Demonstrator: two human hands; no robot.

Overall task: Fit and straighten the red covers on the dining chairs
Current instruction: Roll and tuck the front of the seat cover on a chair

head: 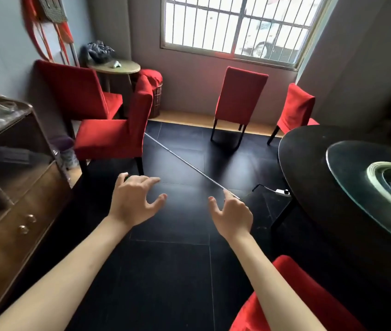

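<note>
Both arms are stretched out in front over the dark tiled floor point(165, 271); the left hand point(133, 201) hangs in the air with fingers spread and loosely bent, holding nothing; the right hand point(233, 215) is out beside it, thumb apart and fingers relaxed, also holding nothing, and the two hands are well apart from each other.

The chairs in red covers stand around the room; the nearest chair point(115, 132) is just ahead of the left hand, side-on, its back to the right and its seat cover smooth; behind it a second chair point(77, 91) stands by the left wall; a third chair point(239, 99) stands under the barred window point(237, 27), back toward us, dark legs showing below the cover; a fourth chair point(296, 111) stands beside the round black table point(309, 163) on the right; a red chair back point(292, 299) pokes in at the bottom right, under the right forearm.

A thin metal rod point(182, 161) lies slantwise across the floor, from the nearest chair toward the right hand; a wooden cabinet point(15, 211) with round knobs fills the left edge; a small round side table point(115, 66) sits in the far corner with a dark bag on it; next to that, a wicker basket point(157, 96) holds red cloth.
</note>
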